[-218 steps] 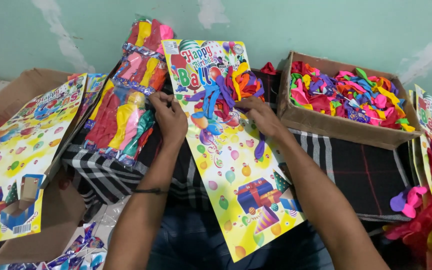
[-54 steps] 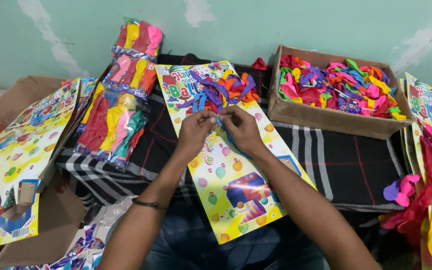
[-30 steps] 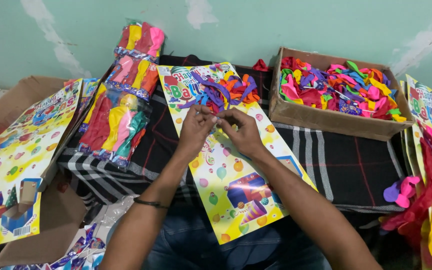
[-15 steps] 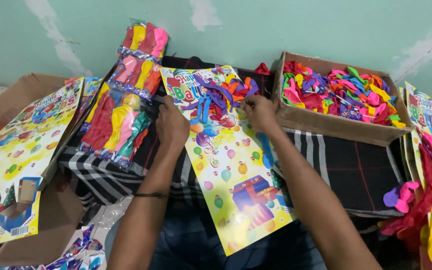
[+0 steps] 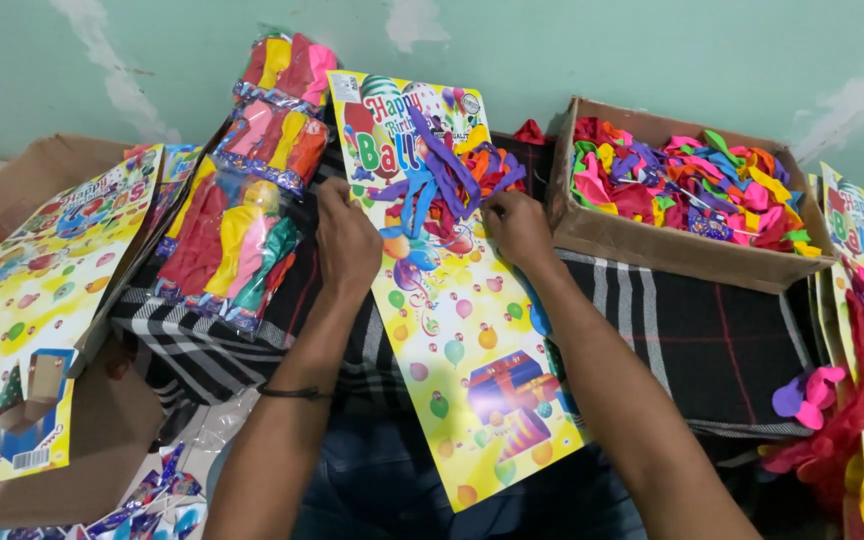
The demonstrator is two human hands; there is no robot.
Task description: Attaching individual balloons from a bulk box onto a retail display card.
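Balloon display card [image 5: 462, 330], yellow and printed with small balloons and gift boxes, lies lengthwise across the person's lap, its near end overhanging the knees and its far end against the wall. That slant puts the cluster of loose balloons [image 5: 442, 185] at the card's far end within reach of both hands. Blue, purple, orange and red pieces are bunched there, seemingly fastened to the card.

Left hand [image 5: 347, 240] presses flat on the card's left edge, fingers spread, nothing gripped; judged to be pinning the card so it does not slide. Right hand [image 5: 517, 228] rests at the right side of the cluster, fingers curled toward the balloons; whether they pinch one cannot be told from this angle.

Supplies sit around the lap. Cardboard box [image 5: 682, 245] of mixed loose balloons stands just right of the card's far end, close to the right hand. Finished packs in clear wrap [image 5: 237, 235] lie left of the card on the checked cloth [image 5: 712, 340]. Spare printed cards [image 5: 22, 310] rest far left on another carton.
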